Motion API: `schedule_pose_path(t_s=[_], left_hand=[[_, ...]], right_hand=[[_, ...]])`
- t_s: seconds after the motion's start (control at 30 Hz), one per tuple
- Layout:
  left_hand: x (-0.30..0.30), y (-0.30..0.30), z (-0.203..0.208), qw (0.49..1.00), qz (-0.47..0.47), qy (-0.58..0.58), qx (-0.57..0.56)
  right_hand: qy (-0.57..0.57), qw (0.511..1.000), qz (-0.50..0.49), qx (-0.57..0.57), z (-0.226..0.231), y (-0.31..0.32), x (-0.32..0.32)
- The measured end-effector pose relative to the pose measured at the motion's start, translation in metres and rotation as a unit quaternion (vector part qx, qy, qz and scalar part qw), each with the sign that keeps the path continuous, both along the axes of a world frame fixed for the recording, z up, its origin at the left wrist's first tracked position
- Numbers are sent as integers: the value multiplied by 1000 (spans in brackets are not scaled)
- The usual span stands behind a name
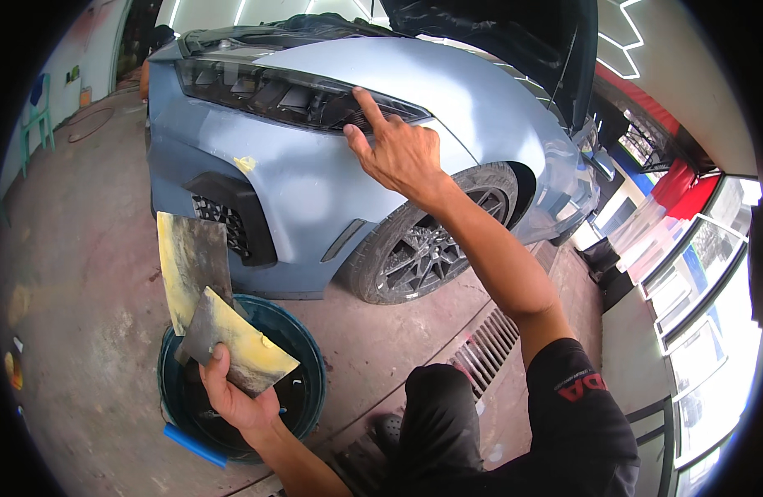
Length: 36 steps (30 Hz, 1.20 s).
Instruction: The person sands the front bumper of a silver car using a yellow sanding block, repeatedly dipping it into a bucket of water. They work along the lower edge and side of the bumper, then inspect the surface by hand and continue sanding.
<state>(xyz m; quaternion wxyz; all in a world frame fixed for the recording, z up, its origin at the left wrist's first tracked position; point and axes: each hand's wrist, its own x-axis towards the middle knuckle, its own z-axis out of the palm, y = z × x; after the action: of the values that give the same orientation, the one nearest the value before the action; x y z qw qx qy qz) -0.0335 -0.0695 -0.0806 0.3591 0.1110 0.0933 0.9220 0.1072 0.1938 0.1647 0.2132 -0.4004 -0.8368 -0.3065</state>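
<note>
Before the smooth-bodied car (pixel 303 186), the left hand (pixel 242 403) grasps a flat, yellow-smeared plate (pixel 253 348), a second plate (pixel 197 269) behind it, over a round bucket (pixel 316 369); the right hand (pixel 402 155), gripping nothing, points at the car's headlight (pixel 269 95).

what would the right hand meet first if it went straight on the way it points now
Most likely the headlight: the right hand has its index fingertip over the upper edge in this view. Whether it touches there or hangs just short is unclear.
</note>
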Motion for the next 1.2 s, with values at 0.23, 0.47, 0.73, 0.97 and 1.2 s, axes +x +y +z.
schedule_pose_path(t_s=[0.23,0.47,0.73,0.97,1.2], left_hand=[[20,7,4,996,-52,71,-19],[85,27,16,966,-163,178,-88],[120,35,-5,901,-234,322,-175],[137,40,0,936,-166,242,-194],[128,48,40,933,-114,254,-228]], right_hand=[[205,931,149,-264,-48,-64,63],[348,583,311,-665,-103,-118,110],[552,458,207,-665,-160,-77,153],[748,368,283,-474,-141,-71,179],[148,915,350,-134,-125,-80,209]])
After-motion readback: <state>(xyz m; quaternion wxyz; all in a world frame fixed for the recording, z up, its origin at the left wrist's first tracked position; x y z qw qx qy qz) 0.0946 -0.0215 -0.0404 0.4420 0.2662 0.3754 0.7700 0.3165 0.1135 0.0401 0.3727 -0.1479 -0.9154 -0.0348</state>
